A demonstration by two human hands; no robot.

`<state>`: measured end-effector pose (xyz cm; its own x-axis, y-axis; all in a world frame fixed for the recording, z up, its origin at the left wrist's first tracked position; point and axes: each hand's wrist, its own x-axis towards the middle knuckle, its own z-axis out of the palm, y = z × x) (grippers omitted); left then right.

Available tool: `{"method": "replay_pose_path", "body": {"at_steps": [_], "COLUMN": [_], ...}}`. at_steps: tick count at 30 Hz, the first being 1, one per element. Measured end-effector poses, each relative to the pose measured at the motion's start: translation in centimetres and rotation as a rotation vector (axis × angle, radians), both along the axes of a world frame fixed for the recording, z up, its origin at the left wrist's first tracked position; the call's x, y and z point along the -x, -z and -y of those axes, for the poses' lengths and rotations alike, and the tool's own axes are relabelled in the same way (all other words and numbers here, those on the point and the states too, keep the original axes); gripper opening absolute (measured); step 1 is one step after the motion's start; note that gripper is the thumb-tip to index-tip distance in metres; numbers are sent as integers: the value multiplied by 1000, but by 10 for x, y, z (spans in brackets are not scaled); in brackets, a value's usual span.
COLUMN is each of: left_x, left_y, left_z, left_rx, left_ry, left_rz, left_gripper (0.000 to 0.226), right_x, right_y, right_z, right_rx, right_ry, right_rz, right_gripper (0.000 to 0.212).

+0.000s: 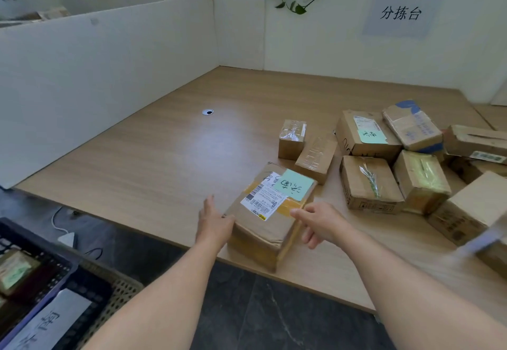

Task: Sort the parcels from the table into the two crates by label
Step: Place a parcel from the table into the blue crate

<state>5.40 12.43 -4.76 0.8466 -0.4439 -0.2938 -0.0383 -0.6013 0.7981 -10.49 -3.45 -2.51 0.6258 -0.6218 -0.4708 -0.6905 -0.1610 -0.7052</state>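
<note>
A cardboard parcel with a white shipping label and a green handwritten note lies at the table's front edge. My left hand lies flat against its left side, fingers straight. My right hand is at its right side, fingers loosely extended over the top corner; no grip shows. Several more cardboard parcels lie in a cluster to the right, one of them bearing a green note. A dark crate with a white paper label stands on the floor at the lower left and holds a parcel with a green note.
The wooden table has a cable hole near its middle. White partition boards stand along its left and back. A beige perforated crate sits beside the dark one. A white cable and plug lie on the dark floor.
</note>
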Motion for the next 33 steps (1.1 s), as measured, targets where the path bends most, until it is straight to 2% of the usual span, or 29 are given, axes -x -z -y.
{"method": "replay_pose_path", "body": {"at_steps": [3,4,5,7,9,14,17,19,21,23,25,28,30,33], "left_x": [1,4,7,12,12,11,4,-8,-17,-16,-7,14,21,19], "left_y": [-3,-2,-1,0,0,-5,-9,-9,-12,-14,-13,-9,-5,-4], "left_z": [-2,-2,-1,0,2,9,13,13,10,9,11,18,24,29], "left_rx": [-149,-153,-132,-99,-107,-102,-67,75,193,191,116,10,66,235], "left_ry": [-82,-75,-63,-36,-32,-67,-134,-233,-312,-296,-256,-156,-106,-215], "left_rz": [-23,-92,-170,-279,-312,-346,-301,-283,-269,-239,-273,-360,-440,-424], "left_gripper": [82,86,87,82,76,65,81,95,97,93,93,83,75,73], "right_x": [-5,-7,-8,-11,-14,-29,-33,-28,-20,-16,-17,-25,-27,-25], "right_y": [0,0,1,5,6,19,10,3,5,10,16,19,23,20], "right_z": [3,5,8,16,21,42,53,57,59,62,62,59,61,67], "right_rx": [439,519,553,517,475,392,463,540,608,628,575,347,275,271], "right_ry": [146,192,206,131,53,-33,16,92,144,174,138,-17,-52,-50], "right_rz": [-54,-50,-48,-106,-155,-93,-174,-259,-264,-226,-157,1,40,37], "right_gripper": [23,17,23,59,79,69,65,57,50,47,52,70,74,68]}}
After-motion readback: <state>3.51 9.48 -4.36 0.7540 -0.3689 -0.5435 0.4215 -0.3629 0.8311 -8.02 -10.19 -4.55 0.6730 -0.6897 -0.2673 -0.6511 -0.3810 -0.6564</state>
